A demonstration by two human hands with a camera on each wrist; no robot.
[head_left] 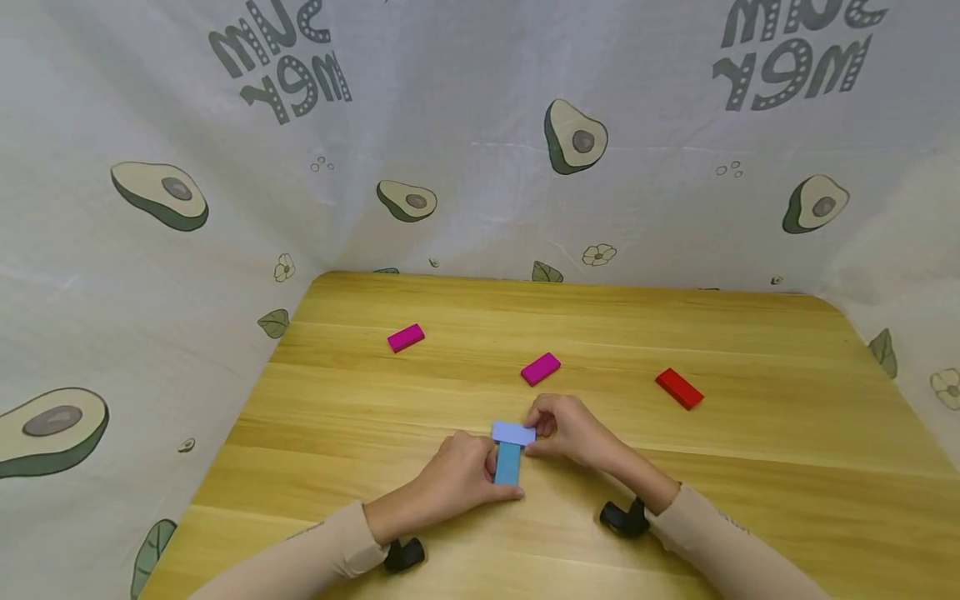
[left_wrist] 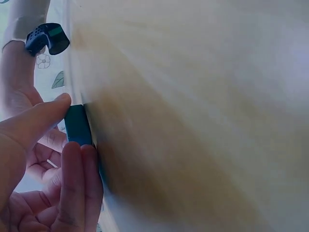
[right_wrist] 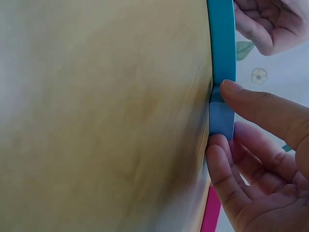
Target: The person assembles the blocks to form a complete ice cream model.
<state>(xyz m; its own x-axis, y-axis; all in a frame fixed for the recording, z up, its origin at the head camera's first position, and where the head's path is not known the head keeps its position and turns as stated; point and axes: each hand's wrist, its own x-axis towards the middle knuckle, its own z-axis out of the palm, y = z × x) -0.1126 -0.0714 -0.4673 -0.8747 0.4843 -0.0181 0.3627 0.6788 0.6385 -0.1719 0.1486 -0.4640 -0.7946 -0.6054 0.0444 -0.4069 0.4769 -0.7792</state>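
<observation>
A light blue block [head_left: 513, 432] lies crosswise at the far end of a teal block [head_left: 507, 464], the two forming a T on the table. My left hand [head_left: 467, 471] pinches the teal block, thumb at its near end and fingers along its left side. With thumb and fingers, my right hand [head_left: 573, 429] pinches the right end of the light blue block. In the left wrist view the teal block [left_wrist: 77, 124] shows between thumb and fingertips. The right wrist view has the light blue block [right_wrist: 221, 118] right up against the teal block [right_wrist: 222, 43].
Beyond the hands lie two magenta blocks, one at the back left [head_left: 406, 337] and another near the middle [head_left: 541, 369]. A red block [head_left: 679, 389] rests to the right. The wooden table [head_left: 300, 417] ends at a patterned curtain [head_left: 480, 142] behind and at the sides.
</observation>
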